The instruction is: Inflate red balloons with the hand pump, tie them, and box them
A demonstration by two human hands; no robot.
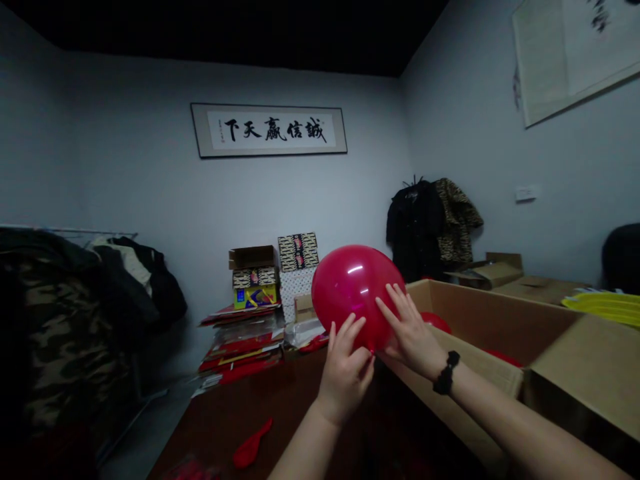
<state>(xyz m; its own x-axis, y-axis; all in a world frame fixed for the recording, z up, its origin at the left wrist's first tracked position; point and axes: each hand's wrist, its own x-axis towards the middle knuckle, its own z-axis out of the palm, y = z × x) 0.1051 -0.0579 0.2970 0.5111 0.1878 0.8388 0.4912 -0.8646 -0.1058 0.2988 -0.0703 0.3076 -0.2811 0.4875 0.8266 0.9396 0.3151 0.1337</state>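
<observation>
A blown-up red balloon (350, 283) is held up over the dark brown table, its knot end pointing down toward me. My left hand (346, 367) pinches the balloon near its neck, with the other fingers raised against its lower side. Against the balloon's right side lies my right hand (407, 327), fingers stretched out and a black band on the wrist. Its thumb is mostly hidden. On the table below, a limp red balloon (251, 445) lies flat to the left of my left forearm.
A large open cardboard box (465, 353) stands at right, with red balloons (436, 323) inside. Stacked red folders and papers (243, 347) lie at the table's far end beside patterned boxes (299, 252). Clothes (135, 280) hang at left. More red items (193, 470) lie at the front edge.
</observation>
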